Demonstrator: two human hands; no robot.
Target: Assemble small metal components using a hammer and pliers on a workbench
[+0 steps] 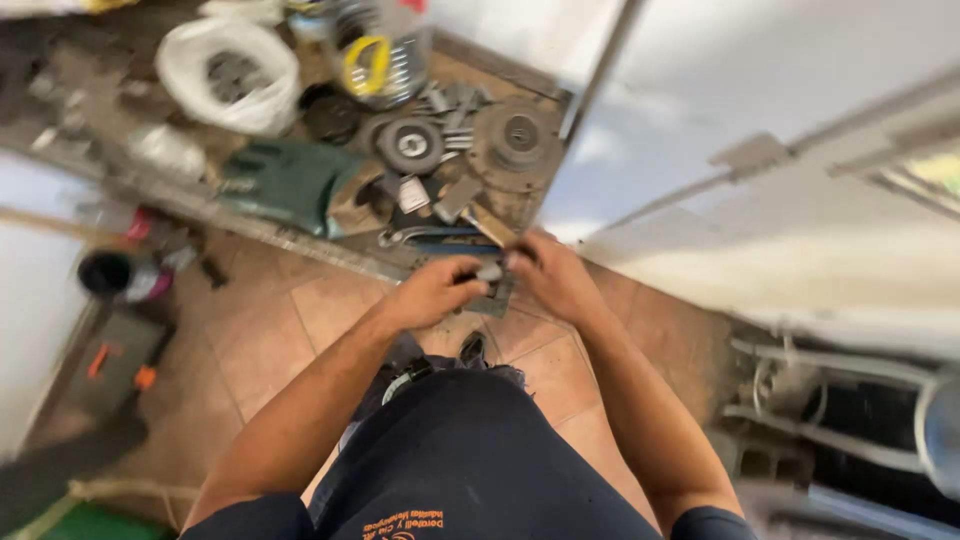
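My left hand (432, 291) and my right hand (553, 277) meet at the front edge of a cluttered wooden shelf (300, 238). Between their fingertips they pinch a small grey metal part (490, 271); its exact shape is blurred. Just beyond the hands lie a wrench (420, 235), a small metal block (456, 199) and several loose metal pieces. Two round grinding discs (410, 145) (518, 135) rest farther back on the shelf.
A dark green glove (285, 180), a white plastic bag (230, 72) and a clear container with a yellow ring (375, 55) sit on the shelf. White panels (760, 170) rise at right. Tiled floor (255, 340) below holds a dark case (110, 365) and a black cup (108, 273).
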